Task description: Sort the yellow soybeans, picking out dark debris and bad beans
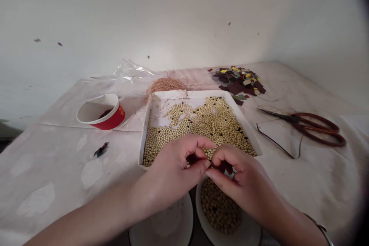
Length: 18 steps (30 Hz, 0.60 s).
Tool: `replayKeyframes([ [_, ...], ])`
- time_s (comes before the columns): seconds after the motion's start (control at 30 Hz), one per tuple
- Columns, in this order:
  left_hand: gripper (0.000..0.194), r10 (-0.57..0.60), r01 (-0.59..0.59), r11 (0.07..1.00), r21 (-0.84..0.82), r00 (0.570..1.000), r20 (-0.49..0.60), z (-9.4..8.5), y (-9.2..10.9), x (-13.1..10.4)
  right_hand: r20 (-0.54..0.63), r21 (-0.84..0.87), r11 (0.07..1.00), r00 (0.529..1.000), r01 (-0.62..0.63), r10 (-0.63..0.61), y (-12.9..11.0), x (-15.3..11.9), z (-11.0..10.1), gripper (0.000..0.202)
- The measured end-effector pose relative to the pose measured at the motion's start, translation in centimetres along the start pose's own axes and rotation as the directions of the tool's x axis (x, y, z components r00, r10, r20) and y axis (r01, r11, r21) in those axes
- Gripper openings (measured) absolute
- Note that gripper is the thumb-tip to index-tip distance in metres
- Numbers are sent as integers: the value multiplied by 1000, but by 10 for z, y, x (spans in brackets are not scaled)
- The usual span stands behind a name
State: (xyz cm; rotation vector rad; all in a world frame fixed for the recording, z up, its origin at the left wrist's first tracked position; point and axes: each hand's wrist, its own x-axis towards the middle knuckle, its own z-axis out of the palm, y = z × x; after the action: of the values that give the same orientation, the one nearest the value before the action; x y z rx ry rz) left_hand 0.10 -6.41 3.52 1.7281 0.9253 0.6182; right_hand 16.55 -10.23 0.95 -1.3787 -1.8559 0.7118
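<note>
- One head-worn camera looks forward and down over the tablecloth (311,178).
- Its viewpoint lies above and behind the left hand (178,169) and right hand (239,173), seen close.
- The white wall (115,19), farthest away, fills the top.
- Darkness curves along the right edge.

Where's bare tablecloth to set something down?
Free: right, between bent wire and right forearm; left, between dark scrap and left forearm.
Crowded: behind the tray, with fibre bundle and scrap pile; two bowls in front.
</note>
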Motion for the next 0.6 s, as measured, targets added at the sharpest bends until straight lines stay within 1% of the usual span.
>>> replayKeyframes([
  [0.07,26,10,-11,999,46,1000,15,0,1,1,4,-15,1000,1000,13,-13,0,-1,-1,15],
  [0.2,19,-19,14,997,74,997,74,-4,5,3,31,-34,999,999,29,-28,-1,-2,-3,15],
  [0.3,15,-40,29,991,134,996,80,-7,7,4,18,-43,998,999,45,-44,-1,-2,-4,16],
  [0.47,10,0,-21,955,297,998,70,-9,7,2,51,-46,998,998,48,-45,0,-2,-3,17],
  [0.6,11,9,-42,933,358,996,94,-9,9,1,61,-54,998,998,36,-33,1,-2,-1,17],
])
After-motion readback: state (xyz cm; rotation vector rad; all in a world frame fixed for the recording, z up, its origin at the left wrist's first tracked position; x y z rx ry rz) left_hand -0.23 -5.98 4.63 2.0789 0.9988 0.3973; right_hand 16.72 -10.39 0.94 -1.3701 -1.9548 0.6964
